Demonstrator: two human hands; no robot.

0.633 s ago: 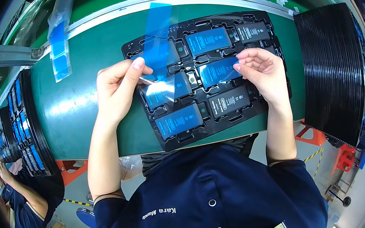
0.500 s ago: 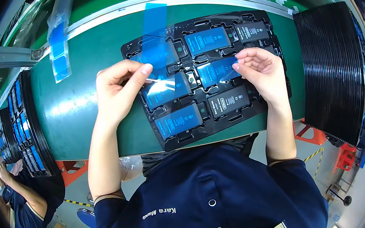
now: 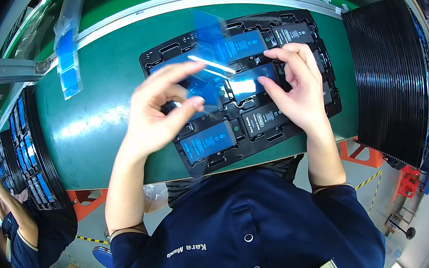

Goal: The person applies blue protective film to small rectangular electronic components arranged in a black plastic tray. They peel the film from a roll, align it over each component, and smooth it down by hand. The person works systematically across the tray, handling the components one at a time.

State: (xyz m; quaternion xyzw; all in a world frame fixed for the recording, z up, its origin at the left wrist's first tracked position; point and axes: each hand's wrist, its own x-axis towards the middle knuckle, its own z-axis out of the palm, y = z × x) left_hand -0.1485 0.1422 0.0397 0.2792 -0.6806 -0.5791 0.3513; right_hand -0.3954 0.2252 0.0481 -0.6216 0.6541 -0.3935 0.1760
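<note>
A black moulded tray (image 3: 250, 148) lies tilted on the green table, with several flat battery packs in its pockets. Some look blue on top, like the battery pack (image 3: 207, 142) at the near left; a dark grey pack (image 3: 263, 118) sits beside it. A clear film with a blue strip (image 3: 210, 26) is blurred over the tray between my hands, with bright glare along it. My left hand (image 3: 161, 105) hovers over the tray's left side, thumb and forefinger spread. My right hand (image 3: 298, 79) is over the right side, thumb and forefinger apart, thumb tip close to the middle blue pack (image 3: 251, 83).
A tall stack of black trays (image 3: 391, 82) stands at the table's right. More stacked trays with blue packs (image 3: 34, 154) stand at the left, near another person's arm (image 3: 17, 209). A clear strip with blue patches (image 3: 68, 60) hangs over the far left edge.
Both hands have loosened from a pinch, and their fingers have spread. My left hand has moved right and lower. The film has shifted right and blurred.
</note>
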